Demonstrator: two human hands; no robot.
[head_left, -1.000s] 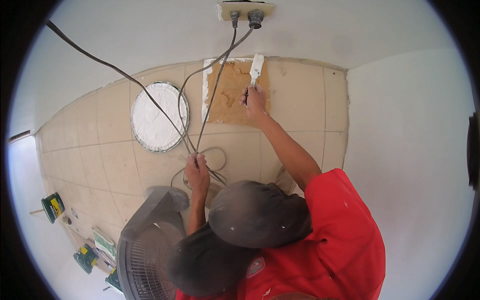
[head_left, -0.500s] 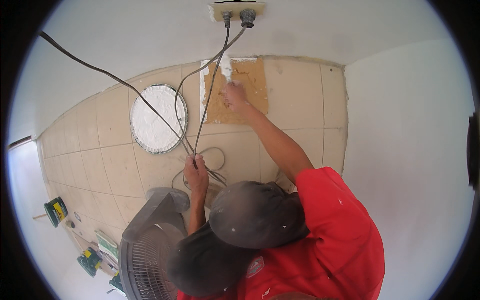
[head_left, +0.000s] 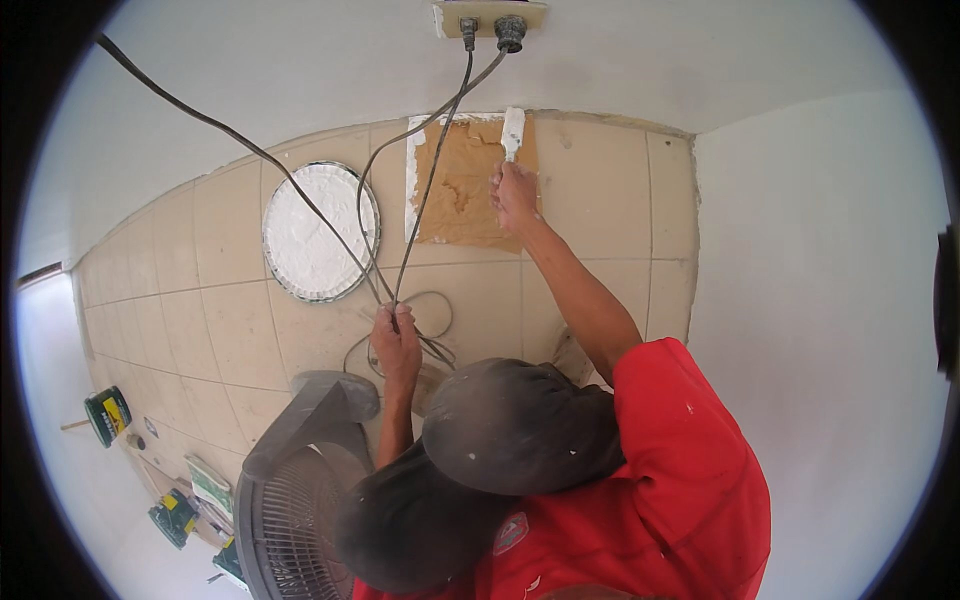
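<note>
- Left hand (head_left: 397, 347): fingers closed round a gathered bunch of cables (head_left: 215, 121), near the fan (head_left: 300, 520).
- Two of the cables run up to plugs (head_left: 511, 34) in the outlet (head_left: 487, 14); a third reaches off toward the upper left.
- Right hand (head_left: 515, 193): fingers clamped on a white-coated flat tool (head_left: 513, 130), pointing toward the wall (head_left: 610, 60).
- The tool is over the upper right part of a brown sheet (head_left: 470, 180) on the tiled floor (head_left: 595, 200) — whether it touches, I cannot tell.
- Left of the sheet stands a round tub (head_left: 318, 299) filled with white paste (head_left: 305, 250).
</note>
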